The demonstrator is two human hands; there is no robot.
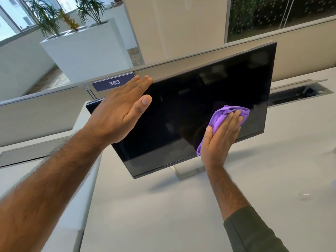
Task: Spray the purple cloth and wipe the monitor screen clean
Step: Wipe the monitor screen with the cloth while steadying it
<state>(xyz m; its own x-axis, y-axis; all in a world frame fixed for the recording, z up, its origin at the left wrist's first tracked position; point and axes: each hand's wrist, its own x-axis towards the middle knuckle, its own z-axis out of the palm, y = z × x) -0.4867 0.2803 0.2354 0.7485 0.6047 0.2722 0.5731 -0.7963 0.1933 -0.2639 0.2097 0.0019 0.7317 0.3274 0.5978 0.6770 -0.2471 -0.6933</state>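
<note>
I press the purple cloth (221, 119) against the monitor screen (190, 110) with my right hand (219, 140), right of the frame's centre. The fingers lie flat and close together over the bunched cloth, the thumb out along its left edge, so the palm pins the fabric to the glass rather than pinching it. The cloth sits on the lower right part of the dark panel, its top fold poking out past my fingertips.

My left hand (120, 113) is flat and empty at the screen's upper left corner, fingers together and reaching toward the top edge, thumb lying out over the glass. It looks placed to steady the panel, though I cannot tell whether the palm touches the glass or only hovers at the bezel.

To wipe well from here, I judge I should keep the pressure light and even, since the panel stands tilted on a slim stand (187, 170) above the white desk (181, 206) and a hard push could rock it. I want long overlapping strokes across the width, working from the top edge down, with the steadying hand on the frame rather than the glass so it leaves no fresh prints. Reflections hide whether smears remain, so I would check at an angle

No spray bottle is in view
</note>
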